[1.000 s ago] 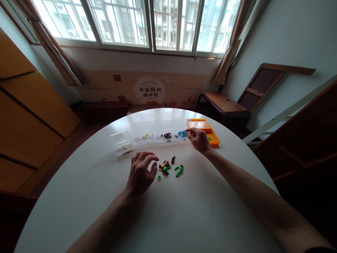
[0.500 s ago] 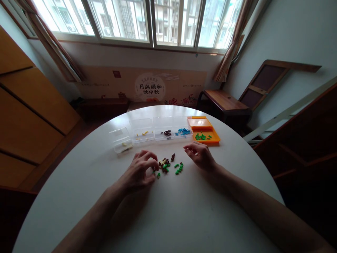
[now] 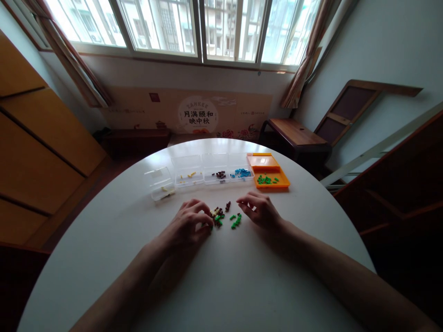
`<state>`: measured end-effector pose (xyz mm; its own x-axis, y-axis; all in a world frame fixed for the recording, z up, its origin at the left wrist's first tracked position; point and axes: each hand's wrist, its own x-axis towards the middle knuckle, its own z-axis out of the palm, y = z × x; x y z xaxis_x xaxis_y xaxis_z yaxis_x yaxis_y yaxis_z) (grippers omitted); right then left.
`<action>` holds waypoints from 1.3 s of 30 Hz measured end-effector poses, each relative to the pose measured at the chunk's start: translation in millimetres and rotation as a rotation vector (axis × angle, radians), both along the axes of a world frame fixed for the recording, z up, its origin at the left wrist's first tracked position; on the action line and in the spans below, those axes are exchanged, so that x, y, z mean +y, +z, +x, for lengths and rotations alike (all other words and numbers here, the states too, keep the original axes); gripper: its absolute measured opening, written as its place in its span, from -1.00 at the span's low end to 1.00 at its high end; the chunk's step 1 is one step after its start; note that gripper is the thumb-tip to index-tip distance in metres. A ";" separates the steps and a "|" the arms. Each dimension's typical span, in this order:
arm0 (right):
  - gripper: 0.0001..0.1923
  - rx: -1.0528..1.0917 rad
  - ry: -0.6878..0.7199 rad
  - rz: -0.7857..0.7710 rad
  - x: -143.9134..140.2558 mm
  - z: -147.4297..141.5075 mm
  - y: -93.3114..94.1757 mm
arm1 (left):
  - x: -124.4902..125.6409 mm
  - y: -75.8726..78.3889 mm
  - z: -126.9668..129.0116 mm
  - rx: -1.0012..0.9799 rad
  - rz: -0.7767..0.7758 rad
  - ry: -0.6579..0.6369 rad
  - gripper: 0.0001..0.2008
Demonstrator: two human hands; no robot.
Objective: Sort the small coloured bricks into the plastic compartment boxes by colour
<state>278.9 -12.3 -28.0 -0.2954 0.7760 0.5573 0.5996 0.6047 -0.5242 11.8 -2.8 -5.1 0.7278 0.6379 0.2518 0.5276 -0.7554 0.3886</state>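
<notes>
Two hands flanking small brick pile (image 3: 224, 216) mid-frame | left hand (image 3: 188, 226) grip pinching at pile, contents unclear | right hand (image 3: 260, 210) grip curling open, touching nothing

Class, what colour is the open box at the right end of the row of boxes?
Orange; the box shows best in the head view.

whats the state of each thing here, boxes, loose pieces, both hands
left hand: fingers curled onto the loose pile's left edge
right hand: curled beside the pile; grip unclear
loose pile: scattered on the white table
four clear boxes: lids open, few pieces each
orange box: open, green pieces inside
</notes>
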 end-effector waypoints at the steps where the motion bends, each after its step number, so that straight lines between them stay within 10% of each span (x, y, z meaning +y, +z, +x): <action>1: -0.86 -0.002 0.005 0.005 -1.1 -1.2 0.6 | 1.1 -0.9 0.1 -0.003 0.005 0.002 -0.87; 13: -0.89 -0.121 0.202 0.332 -21.9 -25.0 13.7 | -10.0 2.5 33.2 -0.357 -0.134 0.051 -0.79; 26: -0.85 -0.080 0.176 0.294 -20.8 -21.7 13.8 | -12.5 -1.3 42.5 -0.411 -0.140 0.068 -0.79; 39: -0.78 0.212 -0.518 0.077 46.7 75.5 -6.3 | -11.0 -8.3 38.3 -0.350 0.110 0.135 -0.84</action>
